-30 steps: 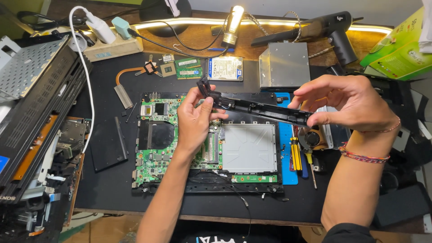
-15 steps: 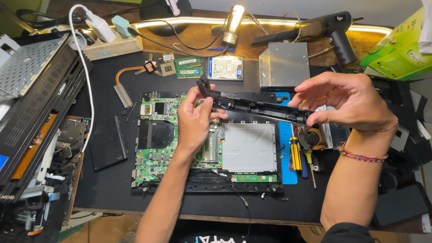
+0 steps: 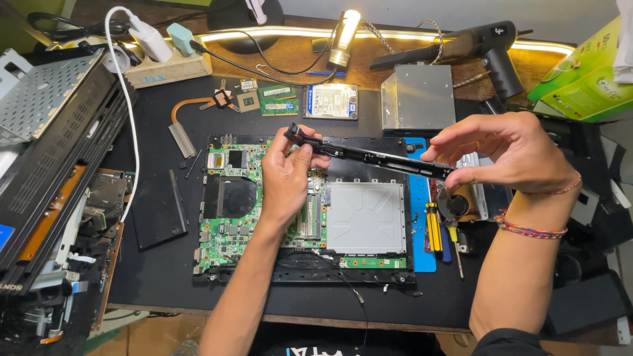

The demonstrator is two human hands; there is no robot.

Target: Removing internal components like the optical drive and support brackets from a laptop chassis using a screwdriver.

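Note:
Both hands hold a long black plastic strip [image 3: 369, 157] level above an opened laptop base. My left hand [image 3: 287, 177] pinches its left end, my right hand [image 3: 509, 153] its right end. Under the strip lies the green motherboard [image 3: 231, 198] with a silver metal plate [image 3: 366, 217] on its right side, all in a black bottom case [image 3: 310, 275] on a black mat.
Yellow-handled screwdrivers [image 3: 433, 227] and a cooling fan [image 3: 455, 203] lie right of the laptop on a blue tray. A hard drive [image 3: 331, 101], memory stick [image 3: 277, 100], copper heat pipe [image 3: 191, 109], silver drive caddy [image 3: 418, 100], lamp [image 3: 343, 36] and black blower [image 3: 475, 46] are at the back. Dismantled housings [image 3: 53, 165] fill the left.
The hands and the strip have barely shifted; my right hand's fingers have spread slightly on the strip's right end.

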